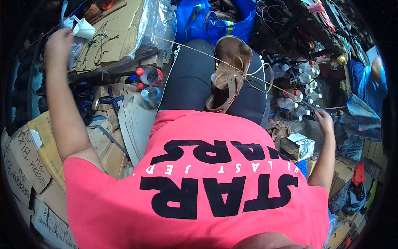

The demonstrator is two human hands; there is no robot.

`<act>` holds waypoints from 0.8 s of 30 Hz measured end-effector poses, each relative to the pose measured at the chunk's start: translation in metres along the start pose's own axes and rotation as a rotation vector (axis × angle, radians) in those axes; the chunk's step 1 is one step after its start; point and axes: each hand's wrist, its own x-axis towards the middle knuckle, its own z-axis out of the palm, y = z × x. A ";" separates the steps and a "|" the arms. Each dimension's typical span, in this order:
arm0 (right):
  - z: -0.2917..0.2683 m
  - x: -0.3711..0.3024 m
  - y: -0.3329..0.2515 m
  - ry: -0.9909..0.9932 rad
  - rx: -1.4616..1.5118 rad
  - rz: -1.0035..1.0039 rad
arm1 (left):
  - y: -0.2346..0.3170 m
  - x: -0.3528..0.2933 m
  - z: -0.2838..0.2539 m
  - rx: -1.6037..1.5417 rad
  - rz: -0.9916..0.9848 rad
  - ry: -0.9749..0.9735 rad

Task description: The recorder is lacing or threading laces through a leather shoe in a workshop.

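Observation:
A brown leather shoe (233, 62) with eyelets and a reddish lace rests across my thighs, its opening toward my body. A pale thread (186, 46) stretches from the shoe out to both sides, with a loose loop at its right. Raised far out at the upper left, my left hand (60, 43) is closed, slightly blurred; the thread fades from sight before reaching it. Out to the right, my right hand (324, 119) pinches the thread's other end, near a thin dark length I cannot make out. Both arms are spread wide apart, and neither hand touches the shoe.
A blue bag (240, 20) stands beyond my knees. Plastic bottles (150, 76) lie left of my legs, and several more bottles (304, 76) crowd the right. Flattened cardboard (112, 43) and boxes (39, 155) fill the left. A small box (298, 146) sits by my right hip.

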 end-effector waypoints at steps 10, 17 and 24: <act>0.057 -0.015 -0.137 -0.002 0.279 -0.295 | 0.205 -0.084 0.053 -0.958 0.564 -0.358; 0.065 -0.024 -0.251 0.036 0.459 -0.575 | 0.252 -0.105 0.078 -1.035 0.461 -0.719; 0.056 0.000 -0.133 0.145 0.182 -0.272 | 0.079 -0.078 0.121 -0.765 -0.130 -0.322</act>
